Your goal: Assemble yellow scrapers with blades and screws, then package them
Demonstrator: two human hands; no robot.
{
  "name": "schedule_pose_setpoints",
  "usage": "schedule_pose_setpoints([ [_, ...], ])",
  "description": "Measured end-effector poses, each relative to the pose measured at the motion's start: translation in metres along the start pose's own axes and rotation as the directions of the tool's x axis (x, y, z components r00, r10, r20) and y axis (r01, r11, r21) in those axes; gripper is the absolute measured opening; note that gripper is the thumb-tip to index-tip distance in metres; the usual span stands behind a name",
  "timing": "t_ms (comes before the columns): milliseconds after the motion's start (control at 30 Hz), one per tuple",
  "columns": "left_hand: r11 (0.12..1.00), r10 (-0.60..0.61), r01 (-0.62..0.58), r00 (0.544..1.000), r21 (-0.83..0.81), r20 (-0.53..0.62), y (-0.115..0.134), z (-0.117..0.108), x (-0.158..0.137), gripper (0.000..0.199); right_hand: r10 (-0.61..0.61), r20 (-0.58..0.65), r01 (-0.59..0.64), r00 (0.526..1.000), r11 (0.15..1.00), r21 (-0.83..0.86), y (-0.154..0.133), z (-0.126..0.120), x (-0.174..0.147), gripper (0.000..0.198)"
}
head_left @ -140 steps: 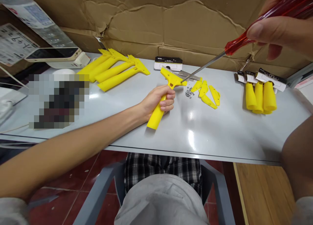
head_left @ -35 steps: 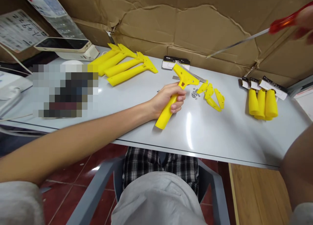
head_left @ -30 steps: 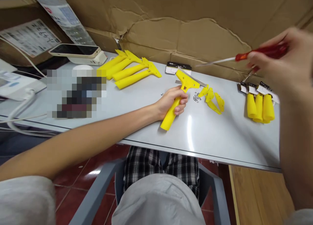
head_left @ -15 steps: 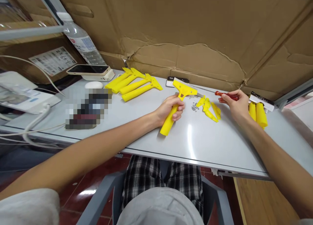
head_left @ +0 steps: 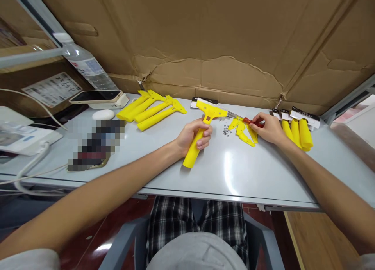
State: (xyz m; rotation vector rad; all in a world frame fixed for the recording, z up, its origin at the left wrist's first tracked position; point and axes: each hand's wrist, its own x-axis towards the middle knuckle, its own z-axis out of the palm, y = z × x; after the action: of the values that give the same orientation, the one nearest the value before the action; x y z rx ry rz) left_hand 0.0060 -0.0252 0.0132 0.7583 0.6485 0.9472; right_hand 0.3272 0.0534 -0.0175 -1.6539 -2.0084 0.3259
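Observation:
My left hand [head_left: 195, 136] is closed around the handle of a yellow scraper [head_left: 191, 154], its wide head pointing away from me. In my right hand [head_left: 268, 127] is a screwdriver [head_left: 249, 122] with a red handle, gripped with the fingers. The shaft points left toward the right end of the scraper head; whether the tip touches it I cannot tell. Just right of the scraper lies a small pile of screws [head_left: 226, 131]. Several flat yellow plates [head_left: 244, 136] lie beside the pile, below the screwdriver.
Several yellow scraper handles [head_left: 158, 115] lie at the left back. More yellow scrapers [head_left: 305, 135] with black-and-white heads rest at the right. A phone [head_left: 96, 96], a white oval object [head_left: 103, 115], a bottle [head_left: 90, 68] and cables [head_left: 32, 176] are left. Cardboard [head_left: 205, 35] stands behind.
My right hand has moved left with the screwdriver, bringing it closer to the scraper head and over the yellow plates. The left hand keeps its grip on the scraper. The view has shifted slightly.

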Motion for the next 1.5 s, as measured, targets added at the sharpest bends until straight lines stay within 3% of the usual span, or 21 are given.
schedule_pose_setpoints([
  [200,1.000,0.005,-0.005,1.000,0.005,0.017,-0.001,0.001,-0.002,0.010,-0.059,0.019,0.060,0.998,0.996,-0.065,-0.004,0.001,-0.002,0.036],
  [467,1.000,-0.003,0.002,0.999,0.027,0.047,-0.005,-0.001,-0.001,0.030,-0.307,-0.164,0.279,0.937,0.944,-0.175,-0.022,0.008,-0.019,0.033],
  [667,0.999,-0.041,0.039,0.998,0.038,0.049,-0.005,-0.001,0.001,0.014,-0.456,-0.065,0.424,0.887,0.863,-0.274,-0.051,0.030,-0.042,0.036],
  [800,0.990,-0.108,0.107,0.994,0.089,0.005,-0.007,-0.003,0.006,0.039,-0.447,0.014,0.432,0.894,0.856,-0.282,-0.060,0.044,-0.047,0.039],
  [933,0.992,0.029,-0.029,1.000,0.121,-0.002,-0.015,-0.004,0.008,0.022,-0.382,0.052,0.383,0.923,0.890,-0.248,-0.068,0.047,-0.043,0.043],
  [1033,0.985,0.112,-0.109,0.994,0.136,-0.014,-0.019,-0.004,0.008,0.043,-0.317,0.094,0.330,0.944,0.917,-0.222,-0.074,0.044,-0.042,0.038],
  [1167,0.970,0.156,-0.136,0.984,0.200,-0.086,-0.020,-0.006,0.009,0.045,-0.281,0.120,0.300,0.952,0.937,-0.180,-0.073,0.041,-0.043,0.032],
  [1367,0.929,0.170,-0.119,0.978,0.350,-0.118,-0.019,-0.006,0.006,0.039,-0.370,-0.066,0.367,0.927,0.928,-0.057,-0.057,0.036,-0.037,0.029],
  [1500,0.849,0.150,-0.074,0.983,0.523,-0.106,-0.018,0.001,0.001,0.034,-0.365,-0.225,0.391,0.903,0.917,0.081,-0.057,0.027,-0.036,0.032],
])
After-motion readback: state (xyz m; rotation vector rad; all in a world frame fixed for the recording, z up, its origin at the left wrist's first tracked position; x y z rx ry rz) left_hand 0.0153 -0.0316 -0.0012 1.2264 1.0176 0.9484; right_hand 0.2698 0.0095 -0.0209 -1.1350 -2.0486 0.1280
